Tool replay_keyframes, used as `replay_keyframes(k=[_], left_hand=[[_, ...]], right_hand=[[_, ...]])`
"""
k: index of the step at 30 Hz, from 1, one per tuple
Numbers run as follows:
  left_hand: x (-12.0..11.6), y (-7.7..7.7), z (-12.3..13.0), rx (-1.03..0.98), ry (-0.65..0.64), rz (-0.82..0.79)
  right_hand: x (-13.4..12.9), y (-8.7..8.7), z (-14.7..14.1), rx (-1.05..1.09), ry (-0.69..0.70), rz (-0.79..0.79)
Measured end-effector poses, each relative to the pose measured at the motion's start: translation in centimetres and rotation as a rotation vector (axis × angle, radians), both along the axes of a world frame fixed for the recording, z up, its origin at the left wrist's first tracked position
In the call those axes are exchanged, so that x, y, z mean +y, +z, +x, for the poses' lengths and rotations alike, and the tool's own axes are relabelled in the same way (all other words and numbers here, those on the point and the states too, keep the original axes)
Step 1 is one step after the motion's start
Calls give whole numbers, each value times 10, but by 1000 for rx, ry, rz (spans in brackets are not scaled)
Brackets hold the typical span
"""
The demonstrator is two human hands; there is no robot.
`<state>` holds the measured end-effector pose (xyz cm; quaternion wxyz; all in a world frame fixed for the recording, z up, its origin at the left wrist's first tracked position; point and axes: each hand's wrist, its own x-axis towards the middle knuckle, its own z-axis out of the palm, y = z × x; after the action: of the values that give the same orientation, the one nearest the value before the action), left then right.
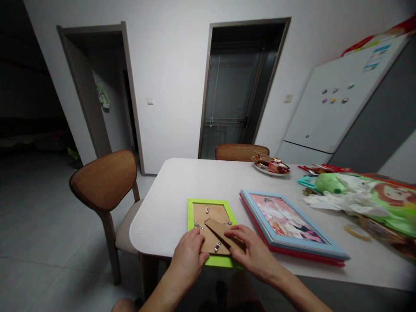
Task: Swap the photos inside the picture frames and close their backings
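A lime-green picture frame point(190, 213) lies face down at the table's front edge, its brown backing board point(212, 211) showing, with small metal clips on it. On the board, a brown stand flap point(217, 226) slants from the centre toward the lower right. My left hand point(191, 251) grips the frame's lower left side, fingers bent near the left clip and thumb at the lower edge. At the lower right, my right hand point(248, 249) is closed around the lower part of the flap, which its fingers partly hide.
Right of the green frame, a blue picture frame point(266, 219) rests on a red one point(312, 256). Farther back are a plate of wrapped items point(271, 167) and a green plush toy point(329, 183) beside white plastic. Chairs stand left point(107, 182) and behind point(242, 152).
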<state>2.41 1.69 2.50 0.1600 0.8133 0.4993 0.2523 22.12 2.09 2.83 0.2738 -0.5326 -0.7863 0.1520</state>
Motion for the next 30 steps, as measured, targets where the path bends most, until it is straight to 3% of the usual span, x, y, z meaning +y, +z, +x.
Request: replay_keyframes(k=[5, 11, 17, 30], left_hand=[[0, -2, -3, 52, -35, 1], [-6, -10, -3, 28, -48, 14], [-5, -13, -4, 38, -66, -12], [-8, -11, -2, 49, -35, -33]], right_hand=[[6, -15, -7, -85, -28, 73], [12, -17, -6, -159, -25, 130], [40, -14, -1, -309, -194, 119], [41, -15, 1, -270, -133, 80]])
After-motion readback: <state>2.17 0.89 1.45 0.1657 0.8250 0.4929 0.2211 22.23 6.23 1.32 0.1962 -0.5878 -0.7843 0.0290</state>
